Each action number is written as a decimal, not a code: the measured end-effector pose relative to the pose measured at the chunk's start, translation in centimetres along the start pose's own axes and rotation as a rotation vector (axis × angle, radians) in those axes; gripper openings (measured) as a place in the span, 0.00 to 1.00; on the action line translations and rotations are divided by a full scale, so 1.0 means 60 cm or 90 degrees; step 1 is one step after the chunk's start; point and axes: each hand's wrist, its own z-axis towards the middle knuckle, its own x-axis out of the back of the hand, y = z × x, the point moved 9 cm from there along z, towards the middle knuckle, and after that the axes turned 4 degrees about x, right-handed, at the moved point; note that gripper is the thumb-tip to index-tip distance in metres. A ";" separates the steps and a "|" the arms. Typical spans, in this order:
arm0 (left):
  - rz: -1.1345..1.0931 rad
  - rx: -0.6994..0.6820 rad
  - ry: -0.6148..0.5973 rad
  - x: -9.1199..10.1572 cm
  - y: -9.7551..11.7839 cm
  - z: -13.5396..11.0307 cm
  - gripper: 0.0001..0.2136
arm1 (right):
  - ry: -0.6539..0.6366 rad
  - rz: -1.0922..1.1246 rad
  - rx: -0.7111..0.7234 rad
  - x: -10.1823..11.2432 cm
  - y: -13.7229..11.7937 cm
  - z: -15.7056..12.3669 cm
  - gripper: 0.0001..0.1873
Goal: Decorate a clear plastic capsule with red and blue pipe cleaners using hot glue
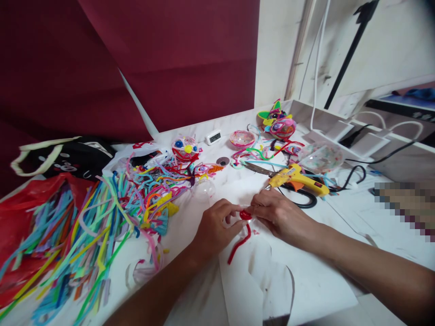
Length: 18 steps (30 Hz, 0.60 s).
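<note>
Between my two hands is a red pipe cleaner point(239, 248), coiled into a small spiral at the top with its free end hanging down over white paper. My left hand point(220, 224) pinches the coil from the left with thumb and forefinger. From the right, the fingers of my right hand point(277, 212) close on the same coil. Just beyond my right hand lie a yellow glue gun point(299, 179) and scissors point(260, 169) with black handles. A clear plastic half-sphere point(205, 188) stands beyond my left hand.
Loose pipe cleaners point(98, 226) spread over the left side, partly on a red plastic bag point(20, 217). Decorated balls point(184, 148), a small digital clock point(213, 136) and clear bowls point(242, 139) stand at the back. Cables and a white power strip point(335, 136) lie back right.
</note>
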 end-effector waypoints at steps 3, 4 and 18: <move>0.021 -0.009 0.003 -0.001 0.001 -0.003 0.09 | 0.008 0.014 0.003 0.001 0.000 0.001 0.12; 0.025 -0.012 0.004 0.000 0.002 -0.003 0.08 | 0.010 0.018 0.004 0.002 -0.001 0.001 0.12; 0.124 -0.083 0.024 0.000 0.017 -0.014 0.05 | 0.018 -0.015 -0.022 -0.005 -0.006 0.005 0.12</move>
